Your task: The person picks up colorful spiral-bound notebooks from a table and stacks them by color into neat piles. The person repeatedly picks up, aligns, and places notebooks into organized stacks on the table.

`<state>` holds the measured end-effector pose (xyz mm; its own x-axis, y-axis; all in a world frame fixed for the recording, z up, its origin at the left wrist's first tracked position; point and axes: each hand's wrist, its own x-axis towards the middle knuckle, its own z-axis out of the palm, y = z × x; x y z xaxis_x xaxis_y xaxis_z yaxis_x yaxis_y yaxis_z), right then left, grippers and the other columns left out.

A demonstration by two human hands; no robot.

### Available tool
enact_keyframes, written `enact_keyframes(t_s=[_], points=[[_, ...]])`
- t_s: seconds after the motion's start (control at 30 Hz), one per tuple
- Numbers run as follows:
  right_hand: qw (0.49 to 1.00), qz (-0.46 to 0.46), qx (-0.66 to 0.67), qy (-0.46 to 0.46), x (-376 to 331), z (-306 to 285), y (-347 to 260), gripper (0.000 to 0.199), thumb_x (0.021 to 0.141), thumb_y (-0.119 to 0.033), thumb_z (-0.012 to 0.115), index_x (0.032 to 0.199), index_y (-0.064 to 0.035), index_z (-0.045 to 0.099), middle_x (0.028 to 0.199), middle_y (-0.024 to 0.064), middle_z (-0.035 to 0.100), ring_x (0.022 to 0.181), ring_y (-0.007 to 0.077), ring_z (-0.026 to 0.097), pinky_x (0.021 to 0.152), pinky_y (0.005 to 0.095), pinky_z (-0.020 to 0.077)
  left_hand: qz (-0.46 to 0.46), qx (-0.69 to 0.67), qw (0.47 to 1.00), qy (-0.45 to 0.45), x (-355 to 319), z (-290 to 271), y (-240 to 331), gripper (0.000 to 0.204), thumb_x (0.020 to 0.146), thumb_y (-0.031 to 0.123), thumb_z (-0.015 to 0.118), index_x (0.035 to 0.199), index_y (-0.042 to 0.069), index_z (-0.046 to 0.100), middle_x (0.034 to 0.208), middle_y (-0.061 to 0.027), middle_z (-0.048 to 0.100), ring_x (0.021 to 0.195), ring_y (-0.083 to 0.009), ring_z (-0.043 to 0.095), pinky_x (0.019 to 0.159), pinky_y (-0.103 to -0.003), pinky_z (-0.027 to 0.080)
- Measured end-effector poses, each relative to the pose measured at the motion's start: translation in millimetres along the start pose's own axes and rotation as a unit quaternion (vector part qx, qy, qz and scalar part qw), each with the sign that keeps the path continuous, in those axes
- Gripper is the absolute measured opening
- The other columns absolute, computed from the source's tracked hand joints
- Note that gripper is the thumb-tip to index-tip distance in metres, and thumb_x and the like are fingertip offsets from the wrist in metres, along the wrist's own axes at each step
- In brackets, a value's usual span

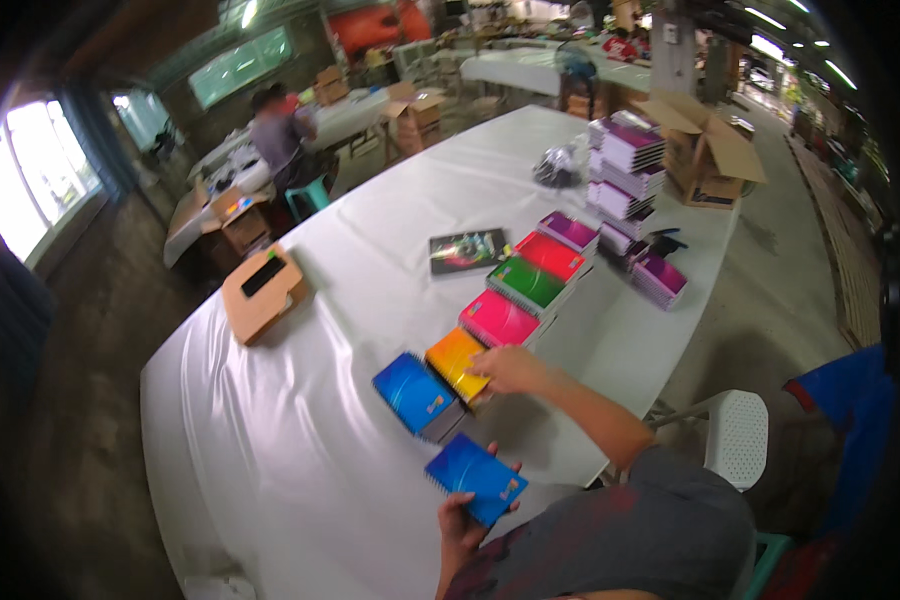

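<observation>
My left hand [462, 522] holds a blue spiral notebook [473, 476] near the front of the table, thumb on its cover and fingertips showing at the far edge. With bent fingers, my right hand [511, 371] grips the right edge of a yellow notebook [456, 360], the top one of its stack. Left of that stands a stack of blue notebooks [411, 392]. Beyond it, a row of stacks leads away: pink [500, 318], green [526, 283], red [550, 256] and purple [569, 231]. How firmly the right fingers pinch is partly hidden.
The white-covered table [360, 300] carries a dark printed book [467, 251], a cardboard piece with a black phone [263, 276], tall notebook stacks [625, 165], a small purple stack [659, 277] and an open carton [708, 150]. A white chair [738, 440] stands right; another person [282, 140] sits farther off.
</observation>
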<state>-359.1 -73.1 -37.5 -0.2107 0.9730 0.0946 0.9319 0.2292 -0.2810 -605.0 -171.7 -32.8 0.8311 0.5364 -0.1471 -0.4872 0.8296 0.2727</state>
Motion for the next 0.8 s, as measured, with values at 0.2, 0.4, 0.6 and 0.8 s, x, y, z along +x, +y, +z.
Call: enact_keyframes(t_s=[0.2, 0.4, 0.6, 0.8], points=[[0.992, -0.077, -0.028, 0.097, -22, 9, 9, 0.034, 0.078, -0.022, 0.060, 0.110, -0.0103, 0.061, 0.118, 0.0140, 0.056, 0.105, 0.0277, 0.056, 0.086, 0.0378, 0.0447, 0.036, 0.009, 0.998, 0.046, 0, 5, 0, 0.076, 0.070, 0.015, 0.060, 0.136, 0.006, 0.023, 0.135, -0.0134, 0.037, 0.121, -0.0402, 0.039, 0.076, -0.054, 0.051], [0.969, -0.090, -0.041, 0.227, -49, 31, 1, 0.035, 0.079, -0.013, 0.058, 0.114, -0.0090, 0.056, 0.115, 0.0095, 0.057, 0.113, 0.0255, 0.050, 0.097, 0.0432, 0.0352, 0.026, 0.000, 0.998, 0.053, -4, 6, -5, 0.069, 0.077, 0.028, 0.058, 0.135, 0.005, 0.027, 0.134, -0.0136, 0.038, 0.120, -0.0392, 0.040, 0.078, -0.056, 0.048], [0.878, 0.003, 0.338, 0.340, -58, -16, -14, 0.031, 0.071, 0.008, 0.060, 0.098, -0.0072, 0.062, 0.106, 0.0073, 0.059, 0.104, 0.0215, 0.055, 0.090, 0.0371, 0.0426, 0.014, -0.001, 0.998, 0.062, 1, 1, -17, 0.071, 0.080, 0.051, 0.049, 0.135, 0.011, 0.029, 0.131, -0.0152, 0.041, 0.116, -0.0412, 0.042, 0.080, -0.063, 0.042], [0.712, -0.176, 0.679, 0.016, -73, -50, -12, 0.025, 0.071, 0.009, 0.061, 0.092, -0.0043, 0.063, 0.104, 0.0081, 0.060, 0.110, 0.0247, 0.052, 0.097, 0.0374, 0.0384, -0.048, -0.067, 0.996, -0.030, 7, 1, -21, 0.083, 0.075, 0.068, 0.046, 0.136, 0.015, 0.029, 0.132, -0.0167, 0.040, 0.114, -0.0444, 0.042, 0.083, -0.068, 0.035]])
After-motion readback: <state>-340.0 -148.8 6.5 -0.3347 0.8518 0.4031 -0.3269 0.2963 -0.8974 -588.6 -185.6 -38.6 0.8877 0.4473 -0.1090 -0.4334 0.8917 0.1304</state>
